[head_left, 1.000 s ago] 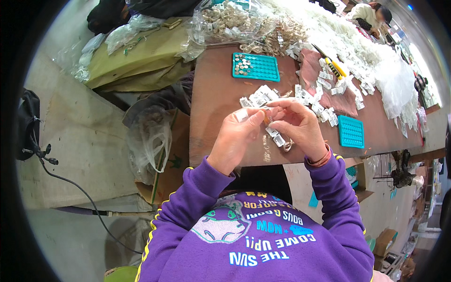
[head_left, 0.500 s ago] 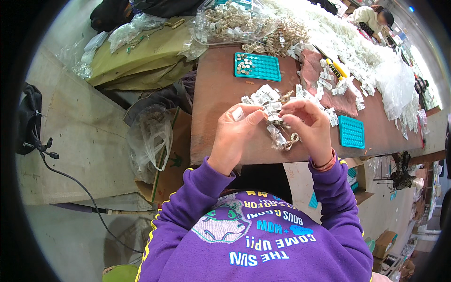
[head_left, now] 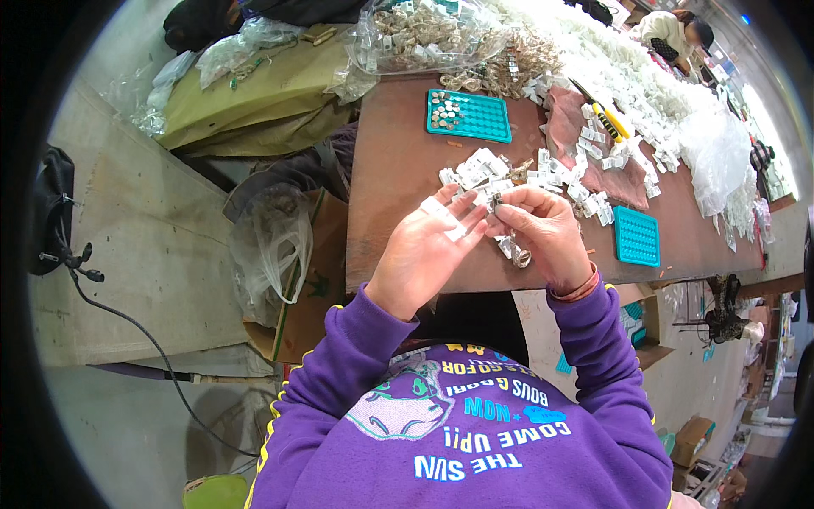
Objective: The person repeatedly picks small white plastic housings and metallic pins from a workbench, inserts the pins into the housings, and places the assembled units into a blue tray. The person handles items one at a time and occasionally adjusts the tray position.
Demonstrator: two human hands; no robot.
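Note:
My left hand (head_left: 424, 254) is palm up with its fingers stretched out, and white strips (head_left: 456, 232) lie across the fingers. Close to its fingertips, my right hand (head_left: 547, 233) pinches thumb and forefinger together. Something small and dark seems to show at that pinch, too small to name. Under and beyond both hands lies a loose pile of white tags (head_left: 482, 168) with beige cord, partly hidden by the fingers. A loop of beige cord (head_left: 521, 258) pokes out below the right hand.
A teal tray (head_left: 487, 119) with small round pieces stands at the back left; a second teal tray (head_left: 636, 236) lies right. Yellow-handled pliers (head_left: 612, 125) rest on a pink cloth (head_left: 564, 123). White tags heap (head_left: 627, 76) behind. A person (head_left: 674, 38) sits far right.
My left hand has opened, turning its palm up with the fingers spread out. My right hand has moved slightly left, its thumb and forefinger closing into a pinch beside the left fingertips.

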